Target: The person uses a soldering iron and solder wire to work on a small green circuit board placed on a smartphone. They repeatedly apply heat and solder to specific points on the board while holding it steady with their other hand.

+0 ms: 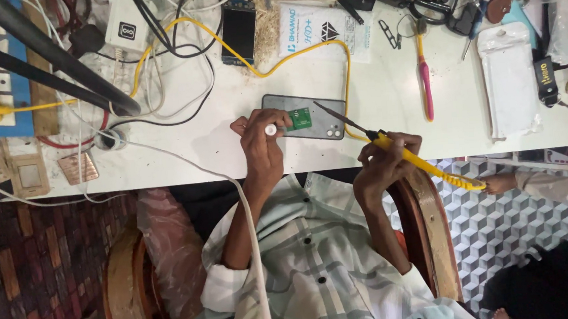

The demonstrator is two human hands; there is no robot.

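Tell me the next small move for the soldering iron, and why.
Probably ease the soldering iron tip left, down to the green circuit board. The right hand grips it with the tip above the grey phone, short of the board that the left hand holds.

We saw a white workbench, a grey phone lying flat on it, a pink-handled toothbrush nearby, a clear phone case beyond, tangled cables, a small black screen module.
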